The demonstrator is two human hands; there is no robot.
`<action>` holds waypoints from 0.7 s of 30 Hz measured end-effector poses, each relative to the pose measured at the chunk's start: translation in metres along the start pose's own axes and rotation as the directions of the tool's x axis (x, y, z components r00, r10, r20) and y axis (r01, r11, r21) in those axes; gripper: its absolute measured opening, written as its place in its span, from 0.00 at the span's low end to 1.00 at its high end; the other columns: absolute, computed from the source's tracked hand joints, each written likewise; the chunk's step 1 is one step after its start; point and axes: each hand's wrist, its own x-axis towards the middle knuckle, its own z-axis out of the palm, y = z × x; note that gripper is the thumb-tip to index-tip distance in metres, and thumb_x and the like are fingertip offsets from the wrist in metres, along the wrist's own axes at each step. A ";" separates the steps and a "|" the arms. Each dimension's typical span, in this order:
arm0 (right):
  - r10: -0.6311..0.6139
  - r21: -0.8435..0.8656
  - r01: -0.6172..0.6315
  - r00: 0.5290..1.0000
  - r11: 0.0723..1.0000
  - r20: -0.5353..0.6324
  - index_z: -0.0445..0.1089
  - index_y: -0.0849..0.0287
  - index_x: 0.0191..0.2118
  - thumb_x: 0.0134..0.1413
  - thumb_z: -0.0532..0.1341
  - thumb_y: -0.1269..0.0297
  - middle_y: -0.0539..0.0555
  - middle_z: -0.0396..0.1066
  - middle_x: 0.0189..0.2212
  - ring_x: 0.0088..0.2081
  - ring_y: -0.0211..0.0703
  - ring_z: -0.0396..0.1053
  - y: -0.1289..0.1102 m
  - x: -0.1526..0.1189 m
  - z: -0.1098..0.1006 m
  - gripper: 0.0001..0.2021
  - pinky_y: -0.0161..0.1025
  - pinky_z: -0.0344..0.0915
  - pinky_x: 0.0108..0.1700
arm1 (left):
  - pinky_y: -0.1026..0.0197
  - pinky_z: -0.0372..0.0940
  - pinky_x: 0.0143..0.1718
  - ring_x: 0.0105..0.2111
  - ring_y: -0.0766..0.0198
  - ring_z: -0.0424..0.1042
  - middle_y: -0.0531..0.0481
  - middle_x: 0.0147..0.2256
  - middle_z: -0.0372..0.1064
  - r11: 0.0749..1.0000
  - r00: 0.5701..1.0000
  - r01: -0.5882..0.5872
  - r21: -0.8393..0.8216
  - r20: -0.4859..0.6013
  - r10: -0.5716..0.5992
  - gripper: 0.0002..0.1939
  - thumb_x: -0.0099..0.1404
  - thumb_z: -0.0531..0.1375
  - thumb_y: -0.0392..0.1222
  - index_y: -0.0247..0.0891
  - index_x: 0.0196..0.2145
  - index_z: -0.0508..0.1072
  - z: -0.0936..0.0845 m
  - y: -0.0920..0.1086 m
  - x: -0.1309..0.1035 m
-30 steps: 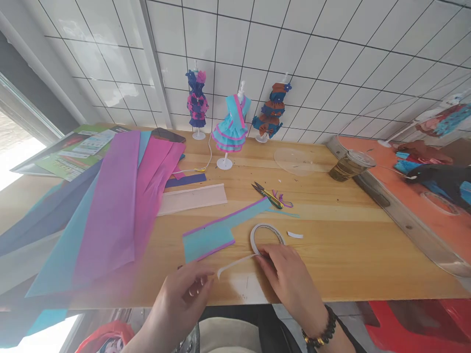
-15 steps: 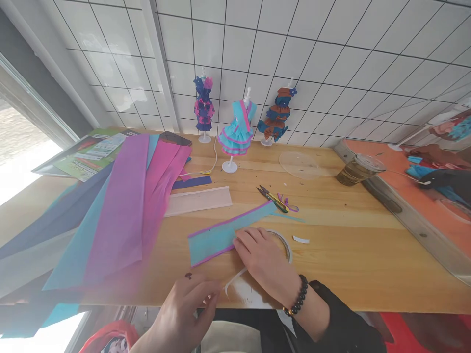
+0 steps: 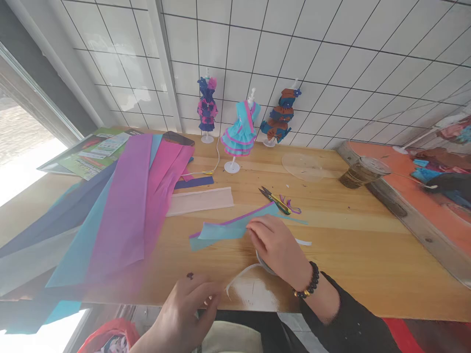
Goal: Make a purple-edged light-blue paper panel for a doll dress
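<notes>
My right hand (image 3: 279, 247) pinches the near edge of a light blue strip of thin material (image 3: 226, 230) with purple borders. That edge is lifted and turned over toward the far side, so part of the strip is doubled. Beneath the right hand lies a roll of narrow white tape (image 3: 265, 264), mostly hidden by it. A loose length of the tape (image 3: 243, 270) curves from the roll to my left hand (image 3: 193, 304). At the table's front edge the left thumb and forefinger are closed on the tape's end.
Thread snips (image 3: 274, 200) lie beyond the strip beside purple scraps (image 3: 290, 203). Large coloured sheets (image 3: 128, 206) cover the left side. A pale strip (image 3: 200, 201), three small dressed stands (image 3: 239, 132) and a clear disc (image 3: 301, 166) are farther back; a cup (image 3: 362, 171) stands right.
My right hand has lifted the strip's near edge and folded it away from me. It moved slightly right over the tape roll. The left hand has stayed in place.
</notes>
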 end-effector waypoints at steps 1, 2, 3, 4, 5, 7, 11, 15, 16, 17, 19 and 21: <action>0.015 -0.002 -0.015 0.999 1.000 -0.041 0.66 0.60 0.36 0.58 0.51 0.72 0.56 0.69 0.34 0.37 0.44 0.64 0.006 0.003 -0.003 0.08 0.43 0.61 0.39 | 0.71 0.63 0.22 0.23 0.70 0.64 0.53 0.23 0.66 1.000 1.000 0.020 -0.001 0.004 -0.020 0.11 0.59 0.52 0.29 0.42 0.34 0.69 0.001 0.000 -0.001; 0.025 -0.019 -0.027 0.997 0.999 -0.076 0.66 0.60 0.36 0.58 0.51 0.72 0.56 0.69 0.34 0.37 0.44 0.64 0.011 0.006 -0.005 0.08 0.43 0.61 0.39 | 0.70 0.63 0.22 0.23 0.70 0.64 0.53 0.23 0.66 0.999 0.999 0.041 -0.004 0.007 -0.040 0.11 0.59 0.52 0.29 0.42 0.34 0.69 0.002 0.000 -0.002; 0.029 -0.052 -0.034 0.994 0.998 -0.104 0.66 0.60 0.36 0.58 0.51 0.72 0.56 0.69 0.34 0.37 0.44 0.65 0.017 0.009 -0.007 0.08 0.43 0.61 0.39 | 0.70 0.62 0.22 0.23 0.69 0.64 0.53 0.23 0.66 0.998 0.998 0.058 -0.012 0.009 -0.058 0.11 0.59 0.51 0.29 0.42 0.34 0.69 0.003 0.000 -0.003; 0.027 -0.098 -0.039 0.992 0.994 -0.123 0.67 0.60 0.36 0.57 0.51 0.72 0.56 0.69 0.34 0.37 0.45 0.65 0.023 0.013 -0.008 0.08 0.43 0.61 0.40 | 0.70 0.62 0.22 0.23 0.69 0.63 0.53 0.23 0.66 0.997 0.997 0.072 -0.022 0.010 -0.072 0.11 0.60 0.51 0.29 0.42 0.34 0.69 0.004 0.000 -0.004; 0.019 -0.152 -0.040 0.991 0.988 -0.135 0.67 0.61 0.36 0.57 0.51 0.72 0.57 0.69 0.34 0.37 0.45 0.64 0.027 0.016 -0.008 0.08 0.43 0.60 0.40 | 0.70 0.61 0.22 0.23 0.69 0.63 0.53 0.23 0.66 0.996 0.996 0.086 -0.033 0.009 -0.085 0.10 0.60 0.51 0.30 0.42 0.33 0.69 0.005 0.000 -0.004; -0.003 -0.266 -0.034 0.991 0.963 -0.135 0.68 0.62 0.35 0.57 0.51 0.72 0.58 0.70 0.34 0.37 0.45 0.64 0.035 0.021 -0.007 0.08 0.43 0.60 0.40 | 0.70 0.61 0.22 0.23 0.69 0.63 0.53 0.23 0.66 0.992 0.994 0.111 -0.057 0.013 -0.110 0.10 0.60 0.51 0.30 0.42 0.32 0.69 0.006 0.001 -0.004; -0.065 -0.374 0.049 0.997 0.926 -0.030 0.69 0.64 0.35 0.57 0.51 0.74 0.59 0.70 0.35 0.37 0.47 0.63 0.040 0.024 0.003 0.10 0.45 0.58 0.41 | 0.71 0.59 0.22 0.23 0.70 0.63 0.53 0.23 0.66 0.978 0.983 0.181 -0.109 0.052 -0.176 0.09 0.60 0.51 0.31 0.41 0.32 0.69 0.003 0.001 -0.001; -0.111 -0.316 0.131 0.990 0.940 0.083 0.69 0.63 0.36 0.57 0.52 0.72 0.57 0.70 0.35 0.38 0.46 0.64 0.041 0.014 0.013 0.09 0.44 0.60 0.42 | 0.71 0.59 0.21 0.23 0.71 0.62 0.53 0.23 0.65 0.971 0.974 0.200 -0.134 0.131 -0.183 0.08 0.61 0.51 0.32 0.40 0.33 0.69 -0.003 0.001 0.003; -0.110 -0.289 0.132 0.990 0.948 0.091 0.69 0.63 0.38 0.58 0.52 0.71 0.58 0.70 0.37 0.39 0.45 0.64 0.041 0.010 0.014 0.09 0.43 0.60 0.42 | 0.71 0.59 0.21 0.22 0.71 0.62 0.53 0.23 0.65 0.971 0.973 0.198 -0.132 0.146 -0.178 0.08 0.61 0.50 0.32 0.40 0.33 0.69 -0.005 0.001 0.004; -0.101 -0.250 0.122 0.990 0.960 0.096 0.68 0.63 0.41 0.58 0.52 0.70 0.58 0.70 0.38 0.41 0.46 0.64 0.041 0.006 0.015 0.09 0.44 0.61 0.43 | 0.71 0.59 0.21 0.22 0.71 0.63 0.53 0.23 0.65 0.972 0.971 0.198 -0.127 0.160 -0.177 0.08 0.61 0.50 0.33 0.40 0.33 0.69 -0.007 0.001 0.005; -0.056 -0.134 0.070 0.993 0.989 0.103 0.66 0.63 0.45 0.58 0.52 0.68 0.59 0.69 0.42 0.44 0.46 0.63 0.037 -0.004 0.012 0.11 0.45 0.61 0.45 | 0.70 0.58 0.22 0.22 0.70 0.63 0.53 0.23 0.65 0.970 0.966 0.215 -0.116 0.174 -0.193 0.08 0.61 0.51 0.34 0.40 0.32 0.69 -0.009 0.000 0.007; 0.012 0.008 -0.013 0.992 1.000 0.123 0.65 0.60 0.47 0.59 0.51 0.67 0.59 0.68 0.43 0.46 0.45 0.63 0.028 -0.015 0.004 0.12 0.45 0.61 0.48 | 0.69 0.58 0.22 0.22 0.70 0.63 0.54 0.23 0.65 0.960 0.958 0.246 -0.131 0.185 -0.220 0.08 0.61 0.51 0.34 0.40 0.32 0.69 -0.010 0.000 0.008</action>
